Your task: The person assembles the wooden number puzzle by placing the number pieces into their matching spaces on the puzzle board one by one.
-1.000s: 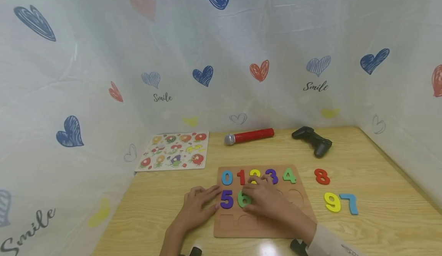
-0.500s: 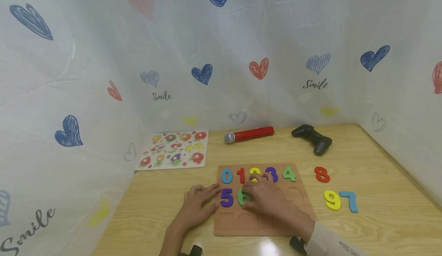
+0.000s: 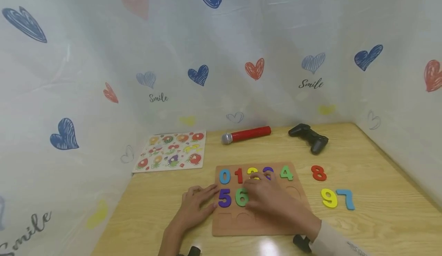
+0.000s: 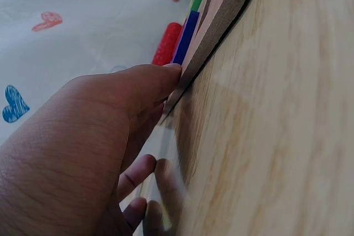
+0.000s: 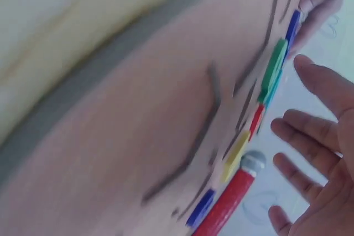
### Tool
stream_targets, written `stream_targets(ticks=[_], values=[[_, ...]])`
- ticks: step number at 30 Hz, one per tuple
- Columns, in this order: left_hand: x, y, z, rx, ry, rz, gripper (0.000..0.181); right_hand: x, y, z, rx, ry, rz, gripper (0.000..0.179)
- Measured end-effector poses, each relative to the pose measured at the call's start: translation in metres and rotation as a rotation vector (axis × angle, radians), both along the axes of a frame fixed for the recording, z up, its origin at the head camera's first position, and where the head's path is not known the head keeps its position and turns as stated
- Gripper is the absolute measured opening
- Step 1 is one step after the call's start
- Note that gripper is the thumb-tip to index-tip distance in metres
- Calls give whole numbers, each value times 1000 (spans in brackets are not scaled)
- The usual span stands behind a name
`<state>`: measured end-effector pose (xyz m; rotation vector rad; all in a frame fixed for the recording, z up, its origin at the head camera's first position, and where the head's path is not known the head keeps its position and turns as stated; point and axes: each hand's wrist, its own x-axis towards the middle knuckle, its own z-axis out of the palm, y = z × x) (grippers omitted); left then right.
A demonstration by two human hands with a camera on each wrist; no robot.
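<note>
A brown number board (image 3: 238, 230) lies on the table, with several coloured numerals in it, from the blue 0 (image 3: 221, 176) to the green 4 (image 3: 286, 173) along the top. Below them sit the purple 5 (image 3: 225, 199) and the green 6 (image 3: 238, 196). My left hand (image 3: 195, 206) rests at the board's left edge, its thumb (image 4: 160, 81) touching the side near the 5. Over the board, beside the 6, my right hand (image 3: 266, 194) has spread, relaxed fingers (image 5: 307, 128) and holds nothing. It partly covers the yellow 2 and purple 3.
Right of the board lie a red 8 (image 3: 318, 173), a yellow 9 (image 3: 333, 203) and a blue 7 (image 3: 348, 198). Behind are a red microphone (image 3: 250, 134), a black game controller (image 3: 310, 137) and a fruit puzzle board (image 3: 179, 151). A heart-patterned curtain (image 3: 228, 37) encloses the table.
My right hand has drawn slightly away from the green 6, which shows more fully. The left hand stays at the board's edge. The head view has shifted a little.
</note>
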<state>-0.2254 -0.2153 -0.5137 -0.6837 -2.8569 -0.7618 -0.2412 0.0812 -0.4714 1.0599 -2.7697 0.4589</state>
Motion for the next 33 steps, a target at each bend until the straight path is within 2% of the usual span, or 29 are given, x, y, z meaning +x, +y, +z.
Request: stream_targets(ticks=[3,6,9,13,16,22,28,33], values=[[-1,2,-1,8,10,-5,48,1,13,2,-32,12,33,25],[-1,2,-1,17,10,0,47,2,26,4,-61,30,75,31],[-1,3,0,13,-3,1,48,4,38,4,-83,20,82,36],[0,3,1,6,-36,4,49,7,54,4,-90,-7,53,40],[1,2,2,8,-50,10,50,9,63,5,-77,8,28,42],[1,1,4,1,-35,16,49,13,79,6,-58,56,2,40],[0,0,2,-1,-35,5,50,19,98,0,-34,116,-42,40],[1,2,1,9,-14,-3,49,24,114,-4,-54,150,-56,35]])
